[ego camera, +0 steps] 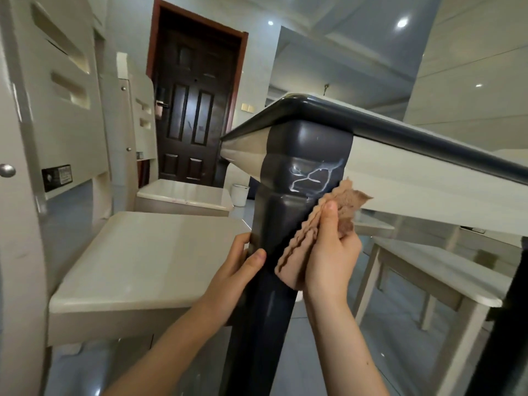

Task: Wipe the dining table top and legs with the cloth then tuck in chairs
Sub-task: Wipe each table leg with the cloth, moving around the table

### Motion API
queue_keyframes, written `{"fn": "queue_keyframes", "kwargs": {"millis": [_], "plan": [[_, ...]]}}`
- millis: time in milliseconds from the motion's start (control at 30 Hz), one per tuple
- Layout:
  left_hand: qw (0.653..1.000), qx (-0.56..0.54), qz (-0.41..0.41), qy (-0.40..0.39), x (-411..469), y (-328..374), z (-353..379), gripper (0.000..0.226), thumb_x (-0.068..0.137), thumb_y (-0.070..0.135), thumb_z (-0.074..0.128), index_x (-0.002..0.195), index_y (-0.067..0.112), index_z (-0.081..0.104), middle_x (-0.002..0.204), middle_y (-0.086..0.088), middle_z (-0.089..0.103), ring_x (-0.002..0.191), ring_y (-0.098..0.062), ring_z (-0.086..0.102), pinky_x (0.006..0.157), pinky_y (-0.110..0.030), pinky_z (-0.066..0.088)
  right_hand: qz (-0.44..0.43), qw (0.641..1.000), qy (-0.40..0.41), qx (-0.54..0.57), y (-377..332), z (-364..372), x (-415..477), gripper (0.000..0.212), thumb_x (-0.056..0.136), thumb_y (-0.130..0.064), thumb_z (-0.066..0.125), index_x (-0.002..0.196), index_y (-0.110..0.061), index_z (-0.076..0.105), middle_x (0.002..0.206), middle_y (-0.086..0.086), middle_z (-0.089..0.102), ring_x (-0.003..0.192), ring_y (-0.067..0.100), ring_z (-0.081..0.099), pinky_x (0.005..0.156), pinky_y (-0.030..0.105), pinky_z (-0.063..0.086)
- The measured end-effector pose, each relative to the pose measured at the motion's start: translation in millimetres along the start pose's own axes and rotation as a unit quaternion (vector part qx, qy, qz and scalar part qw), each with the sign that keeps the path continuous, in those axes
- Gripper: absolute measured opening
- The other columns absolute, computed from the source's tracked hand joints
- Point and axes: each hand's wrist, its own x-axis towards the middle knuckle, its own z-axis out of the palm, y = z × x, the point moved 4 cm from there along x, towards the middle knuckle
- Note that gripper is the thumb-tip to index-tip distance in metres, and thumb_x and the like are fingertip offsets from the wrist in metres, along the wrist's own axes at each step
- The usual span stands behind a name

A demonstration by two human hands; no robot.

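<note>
I am low down beside the dining table's dark grey corner leg (285, 218), under the table's dark rounded edge (400, 130). White streaks mark the leg's upper bulge. My right hand (331, 252) presses a folded brown cloth (317, 227) against the leg's right side, just below the streaks. My left hand (237, 270) grips the leg from the left, thumb on its front face. A cream chair (143, 261) stands pulled out at the left, a second one (185, 195) behind it.
Another cream chair (428, 275) sits under the table on the right. A dark wooden door (194, 110) is at the back, with a small white bucket (239, 194) on the tiled floor near it. A cream chair back (34, 110) fills the left edge.
</note>
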Motion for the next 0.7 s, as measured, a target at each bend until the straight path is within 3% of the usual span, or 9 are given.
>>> {"fn": "queue_keyframes", "kwargs": {"millis": [100,200,367,500,633,700], "plan": [[1.0,-0.005,-0.001,-0.002,-1.1,2.3,0.6,0.048,0.074,0.058,0.056,0.115,0.035,0.047,0.106,0.01,0.067,0.099,-0.007,0.066,0.074,-0.019,0.052,0.008,0.999,-0.023,-0.025,-1.5,5.1,-4.1,0.029,0.092,-0.029,0.063,0.11,-0.008,0.068,0.101,0.004,0.075,0.097,0.015,0.071,0.093,0.037,0.054],[1.0,-0.005,0.004,-0.002,-1.9,3.4,0.6,0.05,0.076,0.058,0.055,0.118,0.032,0.046,0.111,0.007,0.066,0.102,-0.008,0.065,0.076,-0.02,0.052,-0.003,1.0,-0.012,-0.013,-2.7,0.7,-1.1,0.027,0.095,-0.027,0.059,0.102,-0.004,0.069,0.087,-0.001,0.075,0.083,0.009,0.071,0.078,0.026,0.054],[1.0,0.01,0.006,-0.003,-2.0,2.7,0.2,0.055,0.074,0.063,0.053,0.119,0.034,0.045,0.114,0.008,0.065,0.107,-0.01,0.063,0.085,-0.028,0.051,0.021,1.0,-0.023,0.002,-3.9,-0.3,0.1,0.021,0.092,-0.028,0.064,0.1,-0.01,0.071,0.089,-0.001,0.077,0.089,0.013,0.072,0.082,0.026,0.057],[1.0,0.012,0.001,-0.005,-2.2,2.9,0.2,0.052,0.073,0.063,0.053,0.118,0.038,0.046,0.113,0.011,0.066,0.106,-0.008,0.064,0.081,-0.025,0.052,-0.001,1.0,-0.031,0.0,-0.3,-2.5,0.0,0.022,0.095,-0.025,0.06,0.097,-0.006,0.07,0.086,0.004,0.076,0.086,0.018,0.072,0.079,0.03,0.057],[1.0,-0.005,-0.008,-0.003,-2.5,3.3,-0.8,0.045,0.074,0.06,0.056,0.114,0.04,0.048,0.11,0.011,0.067,0.105,-0.009,0.065,0.08,-0.024,0.053,-0.01,0.991,0.099,0.085,-6.6,-15.9,-3.8,0.038,0.102,-0.022,0.046,0.067,-0.008,0.051,0.047,-0.003,0.058,0.042,0.011,0.057,0.047,0.024,0.048],[1.0,-0.001,-0.009,-0.008,-2.0,5.2,-0.9,0.045,0.074,0.061,0.056,0.113,0.041,0.048,0.11,0.011,0.067,0.105,-0.01,0.065,0.082,-0.026,0.053,-0.058,0.981,0.161,0.097,-20.4,-22.3,-5.3,0.035,0.102,-0.018,0.045,0.068,-0.012,0.048,0.044,-0.009,0.058,0.039,0.002,0.055,0.042,0.017,0.045]]}}
